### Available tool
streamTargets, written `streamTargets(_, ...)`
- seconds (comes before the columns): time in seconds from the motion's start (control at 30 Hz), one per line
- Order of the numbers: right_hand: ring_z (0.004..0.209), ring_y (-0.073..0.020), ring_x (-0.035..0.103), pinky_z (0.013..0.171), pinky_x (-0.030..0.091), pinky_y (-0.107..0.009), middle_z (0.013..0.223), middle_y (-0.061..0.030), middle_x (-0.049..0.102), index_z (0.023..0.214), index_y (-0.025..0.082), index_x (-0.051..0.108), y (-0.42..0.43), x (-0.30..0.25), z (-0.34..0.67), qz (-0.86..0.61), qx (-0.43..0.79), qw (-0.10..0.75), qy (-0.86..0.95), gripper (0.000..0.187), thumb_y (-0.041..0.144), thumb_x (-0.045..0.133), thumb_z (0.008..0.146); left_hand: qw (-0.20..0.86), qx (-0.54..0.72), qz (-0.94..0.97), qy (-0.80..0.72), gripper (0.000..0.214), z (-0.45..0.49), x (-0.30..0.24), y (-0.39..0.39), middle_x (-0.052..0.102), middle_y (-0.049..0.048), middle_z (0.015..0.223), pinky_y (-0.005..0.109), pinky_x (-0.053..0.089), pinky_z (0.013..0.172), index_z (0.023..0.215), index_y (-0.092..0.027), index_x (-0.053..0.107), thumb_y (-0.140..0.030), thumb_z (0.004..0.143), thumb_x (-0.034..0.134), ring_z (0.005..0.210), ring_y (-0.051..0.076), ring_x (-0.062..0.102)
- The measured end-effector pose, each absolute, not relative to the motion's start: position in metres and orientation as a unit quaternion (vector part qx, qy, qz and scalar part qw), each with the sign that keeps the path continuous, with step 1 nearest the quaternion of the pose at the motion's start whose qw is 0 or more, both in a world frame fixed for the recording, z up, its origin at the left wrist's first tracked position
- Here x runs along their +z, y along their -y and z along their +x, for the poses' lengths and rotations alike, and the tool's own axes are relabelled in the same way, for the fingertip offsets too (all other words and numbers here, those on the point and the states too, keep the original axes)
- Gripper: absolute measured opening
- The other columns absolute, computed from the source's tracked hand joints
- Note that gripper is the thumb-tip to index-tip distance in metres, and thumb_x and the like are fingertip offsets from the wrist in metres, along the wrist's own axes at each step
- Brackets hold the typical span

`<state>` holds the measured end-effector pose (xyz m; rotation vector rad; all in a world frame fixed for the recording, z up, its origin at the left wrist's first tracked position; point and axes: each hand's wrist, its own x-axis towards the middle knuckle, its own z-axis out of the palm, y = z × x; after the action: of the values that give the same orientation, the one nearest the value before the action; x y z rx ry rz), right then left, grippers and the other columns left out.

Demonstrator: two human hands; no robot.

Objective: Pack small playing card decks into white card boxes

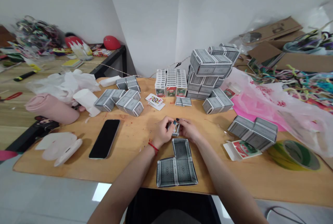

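L-shaped card tray (pixel 179 168), just this side of the fingers (pixel 172 127);
pinched by left hand (pixel 163 132) and right hand (pixel 189 130), between those fingers: small card piece (pixel 176 131); probably best pressed lightly and evenly, edges kept square to avoid creasing.

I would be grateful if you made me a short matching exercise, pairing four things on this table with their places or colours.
Things:
1. Phone
2. Tape roll
3. Small card piece
4. Open L-shaped card tray

Places or colours:
A. In the fingers of the left hand and right hand
B. Black screen
C. Close to the table's front edge, in the middle
D. Yellow and green

Pairs: 1-B, 2-D, 3-A, 4-C
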<state>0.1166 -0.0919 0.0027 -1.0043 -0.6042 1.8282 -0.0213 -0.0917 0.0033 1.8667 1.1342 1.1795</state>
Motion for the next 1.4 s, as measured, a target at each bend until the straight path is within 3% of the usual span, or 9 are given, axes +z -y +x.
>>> streamTargets(0.17,0.058,-0.0164,0.062,0.057,0.053,-0.033,0.064,-0.005,0.065,0.077,0.015,0.056,0.095,0.007,0.123,-0.386,0.798,0.389,0.251,0.018,0.032,0.052,0.078,0.283,0.433,0.724,-0.456,0.014,-0.021,0.0,0.091,0.057,0.0017,0.073,0.023,0.04,0.06,0.083,-0.017,0.053,-0.028,0.08,0.044,0.064,0.012,0.052)
streamTargets(0.3,0.059,-0.0167,0.063,0.057,0.054,-0.034,0.068,-0.0075,0.066,0.079,0.014,0.056,0.096,0.009,0.126,-0.376,0.804,0.379,0.263,0.02,0.033,0.049,0.081,0.275,0.424,0.722,-0.472,0.013,-0.02,0.001,0.091,0.057,0.0012,0.073,0.023,0.04,0.06,0.082,-0.018,0.052,-0.028,0.081,0.045,0.064,0.012,0.051)
streamTargets(0.7,0.053,-0.0138,0.06,0.045,0.053,-0.026,0.063,-0.0033,0.065,0.075,0.014,0.057,0.093,0.008,0.122,-0.401,0.778,0.409,0.258,0.012,0.027,0.057,0.076,0.307,0.432,0.698,-0.482,0.008,-0.017,0.001,0.084,0.055,0.0007,0.074,0.023,0.04,0.062,0.08,-0.018,0.05,-0.024,0.079,0.045,0.067,0.012,0.052)
streamTargets(0.9,0.051,-0.0134,0.057,0.043,0.051,-0.025,0.061,-0.0011,0.064,0.072,0.018,0.058,0.094,0.006,0.119,-0.415,0.751,0.428,0.283,0.016,0.033,0.062,0.07,0.299,0.429,0.704,-0.481,0.008,-0.016,0.002,0.084,0.056,0.0009,0.076,0.024,0.041,0.062,0.083,-0.018,0.05,-0.022,0.077,0.047,0.067,0.012,0.053)
streamTargets(1.1,0.046,-0.0139,0.051,0.041,0.043,-0.025,0.054,-0.0005,0.059,0.067,0.019,0.056,0.09,-0.008,0.118,-0.505,0.593,0.489,0.392,0.032,0.051,0.055,0.069,0.29,0.424,0.694,-0.504,0.008,-0.011,0.001,0.079,0.055,0.0007,0.073,0.024,0.041,0.063,0.084,-0.017,0.05,-0.022,0.078,0.047,0.067,0.012,0.052)
streamTargets(1.23,0.057,-0.0156,0.055,0.054,0.042,-0.025,0.061,-0.0025,0.062,0.066,0.019,0.059,0.089,-0.012,0.125,-0.595,0.377,0.467,0.534,0.031,0.045,0.045,0.077,0.297,0.415,0.72,-0.471,0.009,-0.01,0.003,0.077,0.057,0.0034,0.083,0.026,0.042,0.071,0.082,-0.017,0.053,-0.02,0.079,0.045,0.078,0.014,0.053)
streamTargets(1.4,0.066,-0.0179,0.058,0.062,0.041,-0.027,0.072,-0.0043,0.065,0.074,0.02,0.063,0.089,-0.01,0.129,-0.609,0.31,0.439,0.584,0.03,0.039,0.04,0.081,0.354,0.425,0.701,-0.45,0.014,-0.012,0.0,0.074,0.059,0.0044,0.086,0.026,0.045,0.072,0.087,-0.016,0.055,-0.023,0.081,0.046,0.08,0.014,0.055)
